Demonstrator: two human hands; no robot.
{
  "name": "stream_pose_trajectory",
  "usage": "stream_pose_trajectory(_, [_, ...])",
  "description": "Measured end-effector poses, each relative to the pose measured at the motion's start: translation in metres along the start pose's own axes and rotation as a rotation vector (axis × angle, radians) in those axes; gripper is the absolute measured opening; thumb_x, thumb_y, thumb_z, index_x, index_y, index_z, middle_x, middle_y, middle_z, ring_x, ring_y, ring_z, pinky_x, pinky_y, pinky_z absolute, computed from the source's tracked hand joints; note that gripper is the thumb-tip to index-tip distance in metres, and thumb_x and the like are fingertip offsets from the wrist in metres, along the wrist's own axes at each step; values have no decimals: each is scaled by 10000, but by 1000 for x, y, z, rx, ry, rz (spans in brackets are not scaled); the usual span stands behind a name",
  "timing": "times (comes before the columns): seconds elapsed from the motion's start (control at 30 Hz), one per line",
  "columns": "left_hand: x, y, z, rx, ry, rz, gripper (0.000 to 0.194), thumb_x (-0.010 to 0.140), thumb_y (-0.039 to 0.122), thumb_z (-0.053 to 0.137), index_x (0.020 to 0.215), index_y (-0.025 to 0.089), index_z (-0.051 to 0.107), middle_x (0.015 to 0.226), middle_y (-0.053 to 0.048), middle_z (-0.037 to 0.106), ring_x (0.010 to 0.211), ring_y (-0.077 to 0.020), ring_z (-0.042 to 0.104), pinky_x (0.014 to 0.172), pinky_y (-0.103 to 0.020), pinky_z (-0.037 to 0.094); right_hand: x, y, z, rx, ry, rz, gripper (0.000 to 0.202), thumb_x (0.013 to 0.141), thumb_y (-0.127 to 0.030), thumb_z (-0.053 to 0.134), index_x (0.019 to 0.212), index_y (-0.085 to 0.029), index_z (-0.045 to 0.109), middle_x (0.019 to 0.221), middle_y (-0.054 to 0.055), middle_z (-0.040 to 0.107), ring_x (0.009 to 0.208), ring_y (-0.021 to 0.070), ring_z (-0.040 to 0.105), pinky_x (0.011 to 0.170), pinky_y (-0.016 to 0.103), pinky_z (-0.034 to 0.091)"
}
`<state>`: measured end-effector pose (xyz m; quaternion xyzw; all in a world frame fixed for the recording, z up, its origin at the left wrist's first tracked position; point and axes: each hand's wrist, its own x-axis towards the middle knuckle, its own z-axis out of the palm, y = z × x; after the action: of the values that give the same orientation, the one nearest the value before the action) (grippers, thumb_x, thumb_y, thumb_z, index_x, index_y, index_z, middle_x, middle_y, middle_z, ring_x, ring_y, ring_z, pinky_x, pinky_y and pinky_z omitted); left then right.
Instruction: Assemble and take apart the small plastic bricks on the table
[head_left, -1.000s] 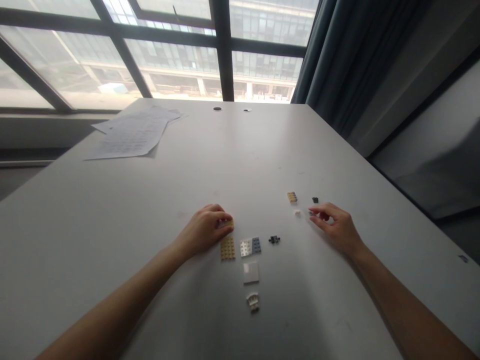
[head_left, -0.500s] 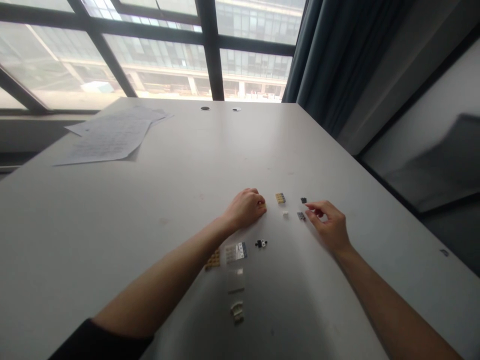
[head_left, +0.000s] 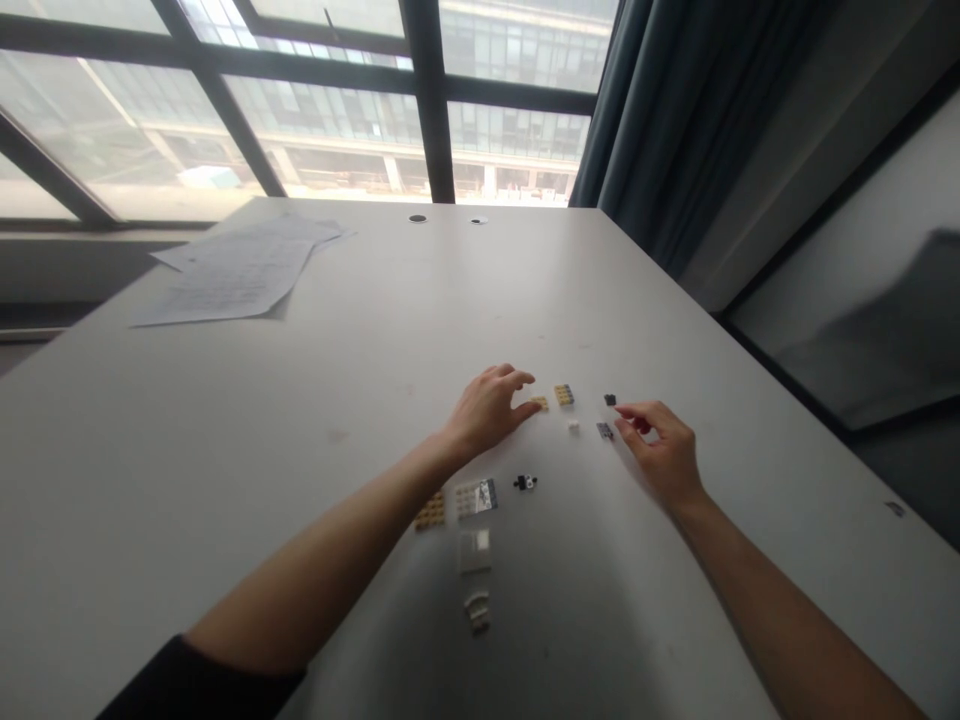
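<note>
My left hand [head_left: 491, 408] is open, thumb and fingers apart, beside a small tan toy brick [head_left: 540, 402]; the thumb tip is at the brick's edge. My right hand [head_left: 661, 445] hovers over the right side of the pieces, thumb and forefinger slightly apart, with nothing visible between them. Near its fingertips are a small black piece [head_left: 610, 399] and a grey piece [head_left: 604, 431]. Between the hands lie a tan-and-blue studded block [head_left: 564, 394] and a small white piece [head_left: 574, 426].
Nearer me lie a tan studded plate [head_left: 430, 512], partly behind my left forearm, a clear and blue studded block [head_left: 476, 497], a black-and-white piece [head_left: 525, 482], a clear panel [head_left: 474, 551] and a whitish curved piece [head_left: 477, 612]. Papers [head_left: 240, 270] rest at the table's far left.
My left hand has opened from around the tan brick, its fingers lifting away, and the brick now shows on the table. My right hand has barely moved. The view has shifted slightly.
</note>
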<state>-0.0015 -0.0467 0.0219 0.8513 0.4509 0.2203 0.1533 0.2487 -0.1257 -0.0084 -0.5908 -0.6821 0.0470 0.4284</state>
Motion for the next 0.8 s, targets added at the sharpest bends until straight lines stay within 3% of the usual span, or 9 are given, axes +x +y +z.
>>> stream_pose_trajectory(0.13, [-49, -14, -36, -28, 113, 9, 269, 830, 376, 609, 1028, 199, 653, 909, -52, 652, 850, -186, 597, 800, -335, 483, -6, -11, 1, 14, -73, -53, 138, 863, -258, 558, 945, -221, 662, 885, 52, 643, 701, 179, 571, 696, 330, 510])
stream_pose_trajectory(0.23, [-94, -33, -56, -19, 131, -3, 246, 843, 377, 584, 1010, 212, 655, 926, -51, 652, 873, -187, 596, 810, -335, 492, -13, -34, 7, 93, -269, -106, 179, 854, -270, 586, 1013, -233, 660, 944, 58, 645, 753, 185, 594, 702, 321, 531])
stream_pose_trajectory(0.4, [-150, -63, -58, -16, 160, -120, 232, 849, 386, 556, 1006, 243, 650, 956, -35, 649, 864, -185, 609, 723, -288, 527, -20, -70, 26, 181, -581, -186, 256, 825, -213, 635, 1079, -222, 658, 968, 62, 655, 802, 183, 621, 748, 307, 537])
stream_pose_trajectory(0.57, [-162, -72, -50, -51, 169, -124, 221, 860, 373, 543, 1005, 240, 643, 982, -44, 650, 877, -183, 609, 817, -314, 509, -17, -74, 34, 135, -669, -133, 223, 828, -170, 634, 1043, -213, 677, 964, 49, 657, 845, 176, 624, 802, 302, 513])
stream_pose_trajectory(0.8, [-161, -73, -49, -75, 184, -103, 192, 865, 351, 549, 979, 231, 647, 968, -40, 648, 887, -182, 607, 821, -301, 493, -16, -79, 34, 94, -668, -93, 139, 831, -162, 627, 946, -204, 692, 914, 43, 650, 814, 171, 618, 750, 284, 504])
